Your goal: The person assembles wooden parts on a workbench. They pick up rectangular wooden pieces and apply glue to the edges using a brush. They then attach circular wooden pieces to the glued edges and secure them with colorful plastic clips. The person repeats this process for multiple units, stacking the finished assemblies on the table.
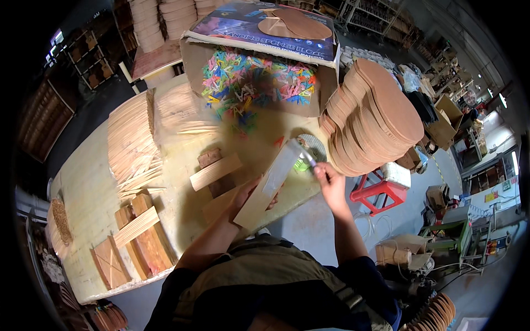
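Observation:
My left hand [251, 194] is wrapped around a flat, pale wooden bundle of strips [255, 208], held at a slant over the table's near edge. Its upper part looks whitish and glossy. Between the fingers of my right hand [330, 185] is a small brush [309, 160], its head by the far end of the bundle. Just behind the brush sits a round container [313, 144], partly hidden, with something green at its side. To the left of my left hand, a light wooden piece [216, 171] lies across dark blocks [210, 158].
A cardboard box [192, 74] of colourful small clothespins stands at the back of the table [83, 165]. Thin wooden strips [132, 143] are piled at left, near wooden blocks [157, 237]. Curved brown panels [381, 110] are stacked at right, above a red stool [378, 193].

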Available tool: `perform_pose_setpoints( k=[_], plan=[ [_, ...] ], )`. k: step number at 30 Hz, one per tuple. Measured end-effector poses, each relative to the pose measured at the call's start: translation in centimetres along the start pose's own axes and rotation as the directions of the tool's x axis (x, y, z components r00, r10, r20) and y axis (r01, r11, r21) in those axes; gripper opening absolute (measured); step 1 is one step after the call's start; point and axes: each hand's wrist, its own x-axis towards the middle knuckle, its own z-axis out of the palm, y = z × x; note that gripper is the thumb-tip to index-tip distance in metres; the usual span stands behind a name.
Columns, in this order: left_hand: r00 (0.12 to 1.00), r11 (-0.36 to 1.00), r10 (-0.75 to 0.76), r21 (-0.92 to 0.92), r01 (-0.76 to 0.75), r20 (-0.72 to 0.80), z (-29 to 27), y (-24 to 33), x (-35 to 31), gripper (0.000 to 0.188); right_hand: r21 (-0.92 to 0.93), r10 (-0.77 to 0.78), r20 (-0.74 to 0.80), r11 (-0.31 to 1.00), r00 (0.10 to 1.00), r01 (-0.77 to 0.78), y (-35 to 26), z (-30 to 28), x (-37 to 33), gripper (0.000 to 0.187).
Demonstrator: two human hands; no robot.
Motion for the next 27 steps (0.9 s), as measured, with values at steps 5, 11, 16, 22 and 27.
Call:
perform_pose_setpoints(
  k=[5, 11, 16, 22, 27],
  plan=[
    [0.997, 0.999, 0.032, 0.034, -0.03, -0.064, -0.1, 0.0, -0.6, 0.058, -0.308, -0.44, 0.056, 0.846, 0.896, 0.434, -1.7, 0.0, -1.8, 0.014],
    [1.0, 0.995, 0.003, 0.1, -0.003, 0.006, -0.3, -0.1, -0.9, 0.061, 0.176, 0.058, -0.048, 0.983, 0.997, -0.049, 1.9, 1.1, -0.5, 0.014],
    [0.997, 0.994, 0.054, -0.096, -0.059, -0.051, -0.6, 0.3, -1.4, 0.064, 0.205, -0.14, 0.188, 0.974, 0.972, 0.101, -0.5, 0.3, -2.1, 0.012],
    [0.999, 0.999, 0.049, 0.024, -0.049, -0.015, -0.8, 0.1, -1.6, 0.065, 0.218, 0.128, 0.025, 0.967, 0.991, -0.13, 3.8, 0.3, 0.0, 0.01],
    [0.999, 0.999, 0.04, 0.027, -0.04, -0.007, -1.5, 0.2, -1.5, 0.064, 0.363, 0.035, 0.169, 0.927, 0.985, -0.095, 2.3, 1.3, -0.8, 0.012]
  ],
)
